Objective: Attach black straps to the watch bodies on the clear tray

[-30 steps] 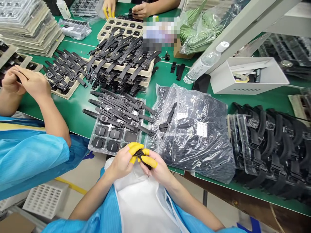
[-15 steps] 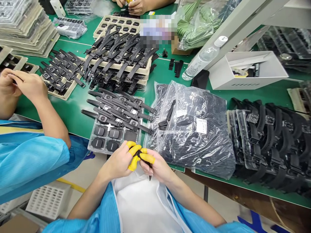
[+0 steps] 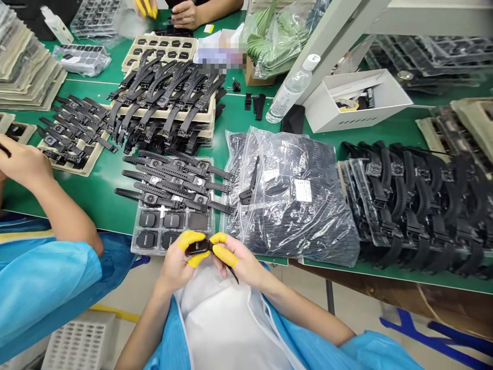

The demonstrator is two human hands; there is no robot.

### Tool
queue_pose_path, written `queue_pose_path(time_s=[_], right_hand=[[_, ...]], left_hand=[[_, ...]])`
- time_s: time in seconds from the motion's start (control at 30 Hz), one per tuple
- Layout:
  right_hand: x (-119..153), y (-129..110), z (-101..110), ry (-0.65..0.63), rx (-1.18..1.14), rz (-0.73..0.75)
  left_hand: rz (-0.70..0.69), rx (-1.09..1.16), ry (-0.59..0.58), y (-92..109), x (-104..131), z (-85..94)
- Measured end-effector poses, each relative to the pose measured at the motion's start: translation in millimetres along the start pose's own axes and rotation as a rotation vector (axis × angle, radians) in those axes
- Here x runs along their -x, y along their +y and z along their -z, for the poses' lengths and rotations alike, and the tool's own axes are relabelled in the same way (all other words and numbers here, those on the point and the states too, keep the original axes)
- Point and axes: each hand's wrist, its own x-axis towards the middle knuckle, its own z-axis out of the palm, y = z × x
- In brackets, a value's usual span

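Observation:
Yellow finger covers are on both my hands, which meet over my lap at the table's front edge. My left hand (image 3: 184,257) grips a black watch body (image 3: 197,247) with its dark face turned up. Beside it, my right hand (image 3: 236,257) pinches a black strap (image 3: 233,275) at the watch's side; the strap's tip hangs below the fingers. Just beyond my hands, a clear tray (image 3: 134,234) holds square black watch faces, and several strapped watches (image 3: 177,180) lie across its far part. A loose black strap (image 3: 252,182) rests on a plastic bag of straps (image 3: 319,205).
Stacked trays of watches (image 3: 165,103) stand behind. More strapped watches (image 3: 419,205) are at the right. A bottle (image 3: 290,90) leans near a white box (image 3: 358,103). A person's arm (image 3: 65,200) is at the left; another person's hands (image 3: 185,14) are across the table.
The watch body in my left hand now shows its dark face, and my hands are slightly lower and farther left. The whole view has shifted. The hand across the table has lifted away from the other.

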Motion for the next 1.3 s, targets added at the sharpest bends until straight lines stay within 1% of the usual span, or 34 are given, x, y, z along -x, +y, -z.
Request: queue_pose_path(time_s=[0.1,0.17,0.23,0.3,0.33,0.37,0.4,0.43,0.47,0.5,0.53,0.57,0.6,0.63,0.67,0.73,0.83,0.97,1.03,1.17,1.3], right_hand=[[1,-8,-2,-0.100,0.069,-0.014],[3,-14,-1,-0.180,0.114,-0.057],[3,-16,3,-0.234,0.203,-0.092],[4,-14,8,-0.248,0.273,-0.094],[5,-12,10,-0.231,0.267,-0.090],[5,-9,11,-0.197,0.229,-0.085],[5,-7,11,-0.153,0.173,-0.080],[5,-6,10,-0.109,0.113,-0.074],[5,-5,7,-0.075,0.059,-0.070],[4,-5,4,-0.058,0.017,-0.065],[4,-7,0,-0.054,-0.012,-0.056],[3,-8,-3,-0.057,-0.030,-0.044],[2,-10,-6,-0.058,-0.045,-0.033],[1,-11,-8,-0.058,-0.059,-0.026],[1,-12,-9,-0.065,-0.073,-0.029],[0,-11,-7,-0.102,-0.106,-0.055],[1,-6,-2,-0.151,-0.151,-0.099],[2,-3,-1,-0.098,-0.203,-0.079],[2,-3,-3,-0.108,-0.196,-0.070],[0,-3,-6,-0.118,-0.224,-0.072],[-2,-2,-5,-0.058,-0.332,-0.061]], left_hand=[[0.005,0.147,0.243,5,0,-9.2],[0.059,0.317,0.387,11,-3,-8.8],[0.120,0.469,0.548,17,-10,1.2],[0.159,0.518,0.732,23,-17,17.6],[0.173,0.506,0.798,26,-20,25.8],[0.193,0.480,0.818,28,-22,32.5],[0.225,0.446,0.788,29,-22,36.8],[0.262,0.407,0.705,29,-21,38.4],[0.299,0.358,0.571,28,-19,37.3],[0.319,0.295,0.410,26,-17,34.0],[0.313,0.222,0.248,24,-14,29.2],[0.275,0.147,0.107,21,-12,23.5],[0.213,0.079,0.003,18,-9,18.0],[0.144,0.025,-0.066,15,-8,13.0],[0.086,-0.012,-0.105,13,-7,9.1],[0.025,-0.043,-0.146,11,-6,4.8],[0.009,-0.062,-0.189,13,-8,4.6],[-0.016,-0.083,-0.203,17,-9,6.2],[-0.015,-0.102,-0.206,17,-9,6.1],[-0.023,-0.135,-0.184,18,-7,4.4],[-0.059,-0.155,-0.118,18,-7,1.8]])
